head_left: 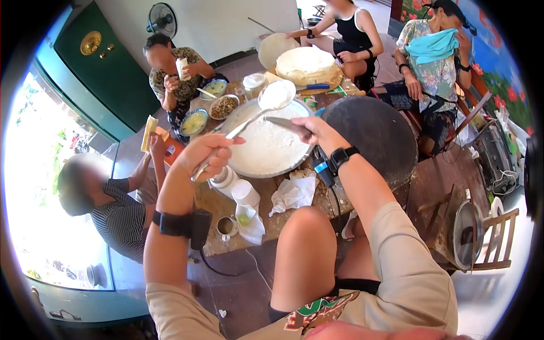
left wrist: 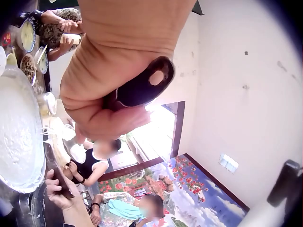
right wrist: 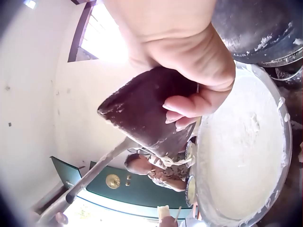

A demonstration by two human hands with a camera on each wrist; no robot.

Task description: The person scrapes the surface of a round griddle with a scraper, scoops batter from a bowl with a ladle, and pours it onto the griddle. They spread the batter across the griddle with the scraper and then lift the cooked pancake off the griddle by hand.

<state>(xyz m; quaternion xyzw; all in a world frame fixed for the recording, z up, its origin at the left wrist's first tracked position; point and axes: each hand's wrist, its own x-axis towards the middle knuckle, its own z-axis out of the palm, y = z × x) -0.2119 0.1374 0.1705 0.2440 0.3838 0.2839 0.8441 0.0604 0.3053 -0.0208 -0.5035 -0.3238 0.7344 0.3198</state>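
Note:
My left hand grips the handle of a long metal ladle, whose bowl holds white batter above the basin's far side. The handle's dark end with a hole sticks out of the fist in the left wrist view. In my right hand is a flat dark scraper, pinched between thumb and fingers, with batter along its edge. The scraper's tip is right by the ladle's handle near the bowl. Below both hands lies a wide metal basin of thick white batter.
A round black griddle lies right of the basin. Behind stand a stack of pale flatbreads, a blue-handled knife and food bowls. White containers, a cup and crumpled paper lie nearer. Several people sit around the table.

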